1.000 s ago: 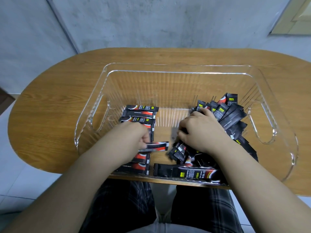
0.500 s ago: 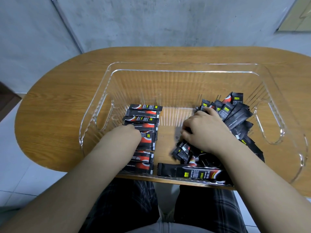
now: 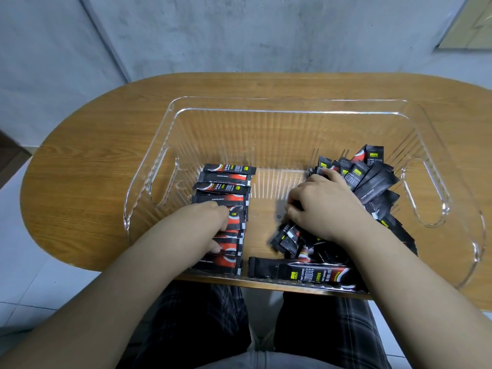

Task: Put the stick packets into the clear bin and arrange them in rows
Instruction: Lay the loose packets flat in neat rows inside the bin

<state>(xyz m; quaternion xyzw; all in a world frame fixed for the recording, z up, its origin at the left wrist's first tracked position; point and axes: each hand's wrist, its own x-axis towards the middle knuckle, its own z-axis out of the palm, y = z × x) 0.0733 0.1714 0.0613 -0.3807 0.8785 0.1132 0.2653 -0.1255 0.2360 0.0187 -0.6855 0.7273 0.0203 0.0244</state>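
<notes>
Now the packet my left hand (image 3: pixel 213 225) carried lies in the left row (image 3: pixel 223 209), fingers flat on it; my right hand (image 3: pixel 319 206) curls into the loose pile (image 3: pixel 372 187) in the clear bin (image 3: pixel 266 105), seeking another.

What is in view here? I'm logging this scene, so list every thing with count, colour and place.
clear bin: one, transparent ribbed plastic with handle cut-outs, on the table, near the person.
row of stick packets: about ten, black and red, laid flat one behind another on the bin's left side.
loose pile of stick packets: too many to count, black with yellow marks, heaped on the bin's right side.
single stick packet: one, black, lying crosswise along the bin's near wall.
table: one, oval, brown wood grain, under the bin.
wall: grey, behind the table.
left hand: resting on the row.
right hand: fingers curled into the pile.
</notes>
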